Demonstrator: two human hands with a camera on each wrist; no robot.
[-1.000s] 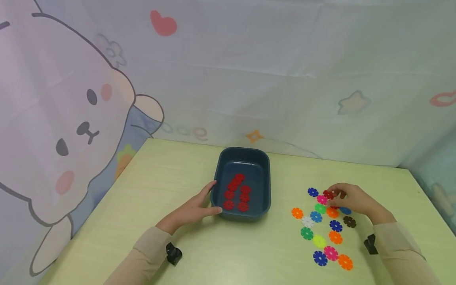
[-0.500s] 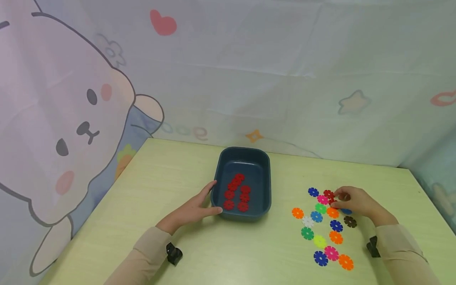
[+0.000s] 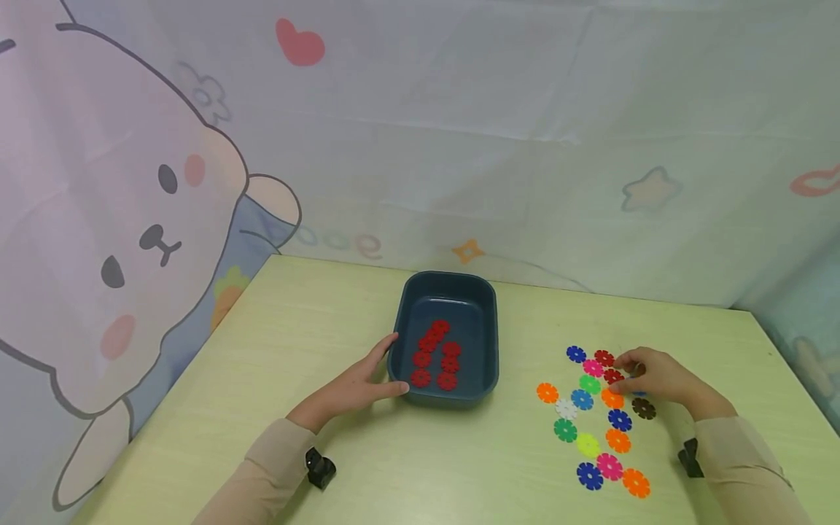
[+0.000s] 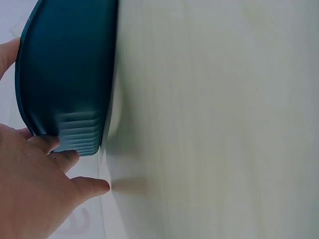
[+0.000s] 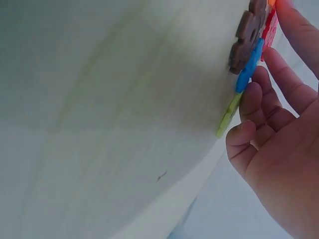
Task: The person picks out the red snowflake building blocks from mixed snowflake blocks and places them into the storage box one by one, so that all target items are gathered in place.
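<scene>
My left hand (image 3: 354,383) rests against the left side of a dark blue plastic tray (image 3: 491,343), thumb at the near corner and fingers along the wall. In the left wrist view, its fingertips touch the ribbed wall of the tray (image 4: 65,74). Several red snowflake discs (image 3: 422,359) lie in the tray. My right hand (image 3: 659,375) is at a group of coloured snowflake discs, its index finger and thumb at opposite edges of a red snowflake disc (image 3: 613,376). An orange disc (image 3: 613,398) lies by the thumb. The right wrist view shows brown (image 5: 248,37) and blue discs (image 5: 249,67) beside the fingers.
Another red disc (image 3: 604,358) lies beyond the index finger, touching a pink disc (image 3: 593,368). Blue, green, white, yellow and orange discs spread toward the front of the pale table (image 3: 485,467). A printed cloth (image 3: 459,146) hangs behind the table.
My right hand has shifted slightly right and toward the front, uncovering more of the red discs. The orange disc by the thumb has slid a little nearer. My left hand and the tray stay put.
</scene>
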